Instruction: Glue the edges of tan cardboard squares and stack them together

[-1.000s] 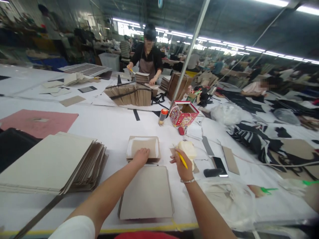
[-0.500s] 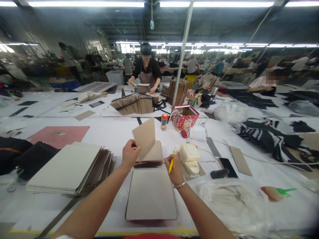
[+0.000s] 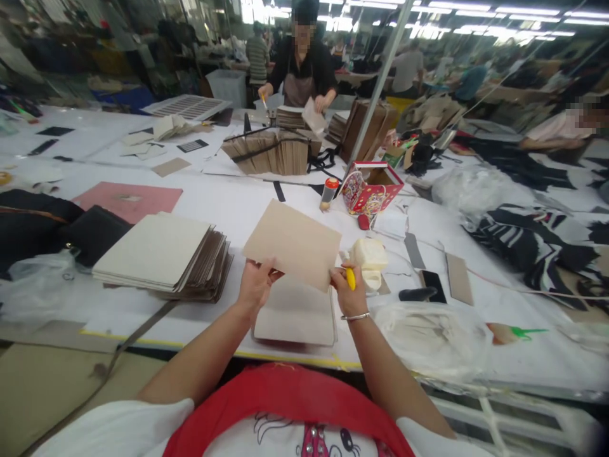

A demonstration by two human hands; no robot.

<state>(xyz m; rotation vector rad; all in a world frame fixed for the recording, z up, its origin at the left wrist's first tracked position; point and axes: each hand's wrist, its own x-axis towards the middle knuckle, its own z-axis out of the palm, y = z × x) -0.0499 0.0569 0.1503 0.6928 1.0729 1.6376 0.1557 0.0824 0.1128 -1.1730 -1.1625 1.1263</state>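
Since the prior view, the right hand [image 3: 349,295] had joined the left hand [image 3: 255,282] at the card [image 3: 294,244], apparently steadying it. Left grip pinched its near edge; right grip enclosed a yellow tool [image 3: 351,278], fingertips touching the card's right edge. Board pile [image 3: 295,317] at six o'clock, near the counter [image 3: 223,200] edge; room toward eleven.

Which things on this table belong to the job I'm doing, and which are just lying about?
Likely part of the job:
tan card, held between left hand and right hand
yellow tool, in the right hand
pale boards, stacked in front of you
cream container, perhaps, beside the right hand

Apparently just lying about:
phone
red patterned box
red-lidded jar
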